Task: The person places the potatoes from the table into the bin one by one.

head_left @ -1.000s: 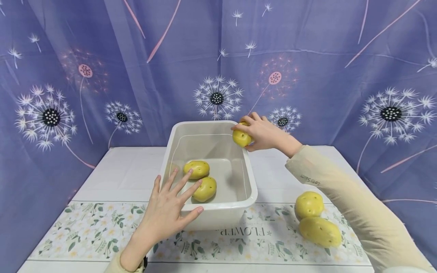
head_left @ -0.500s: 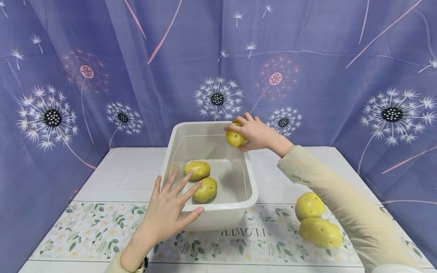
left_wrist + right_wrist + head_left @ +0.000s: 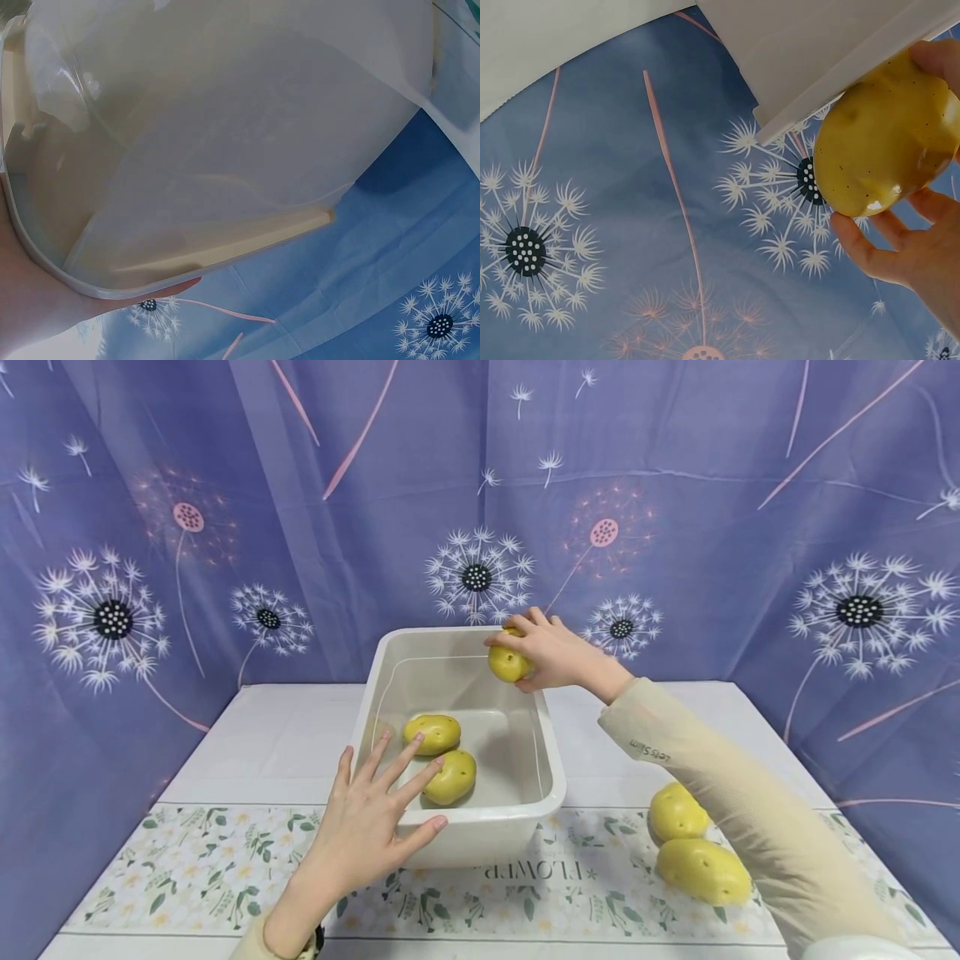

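Observation:
My right hand grips a yellow potato over the far right corner of a light grey plastic tub. In the right wrist view, fingers and thumb wrap the potato close to the tub's rim. My left hand lies spread with straight fingers on the tub's near left edge. Inside the tub, one potato sits behind another potato, both partly overlapped by the left fingertips. The left wrist view shows the tub's outer wall from below.
Two more potatoes, a rounder potato and a longer potato, lie on the table to the right, beside the right sleeve. A floral-printed strip crosses the white table. A purple dandelion curtain surrounds the back and sides.
My right hand has moved left with its potato, from the tub's right rim to above the tub's inside corner. The left hand and the other potatoes stay in place.

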Demonstrator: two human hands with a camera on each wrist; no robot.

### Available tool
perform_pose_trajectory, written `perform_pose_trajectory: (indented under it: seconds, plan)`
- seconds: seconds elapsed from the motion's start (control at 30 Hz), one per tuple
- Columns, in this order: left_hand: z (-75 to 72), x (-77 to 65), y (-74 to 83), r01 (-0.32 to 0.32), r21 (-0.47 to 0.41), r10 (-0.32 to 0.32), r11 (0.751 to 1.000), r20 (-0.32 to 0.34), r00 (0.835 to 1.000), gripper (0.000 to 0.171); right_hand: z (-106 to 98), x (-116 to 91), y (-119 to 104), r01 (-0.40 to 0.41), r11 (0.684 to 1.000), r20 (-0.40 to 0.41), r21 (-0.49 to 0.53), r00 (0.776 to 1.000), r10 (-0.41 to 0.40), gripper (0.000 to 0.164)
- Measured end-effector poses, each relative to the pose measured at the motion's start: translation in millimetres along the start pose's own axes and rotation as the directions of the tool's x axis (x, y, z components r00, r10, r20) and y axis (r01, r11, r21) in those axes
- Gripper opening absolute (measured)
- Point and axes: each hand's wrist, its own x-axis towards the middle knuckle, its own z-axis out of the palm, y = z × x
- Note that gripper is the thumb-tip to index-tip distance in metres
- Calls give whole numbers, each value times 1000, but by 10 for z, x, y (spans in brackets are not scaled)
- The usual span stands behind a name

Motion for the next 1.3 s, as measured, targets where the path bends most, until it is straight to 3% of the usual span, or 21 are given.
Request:
perform_pose_trajectory:
  seconds: [0.63,1.3]
  plan:
    - [-6,2,2,-2,-15,2,1000,-4,1000,57,83,166,-78,29,999,-24,-25,999,-30,62]
    - [-7,6,0,-5,1,5,1000,9,1000,58,206,284,-104,43,999,8,-8,999,-43,62]
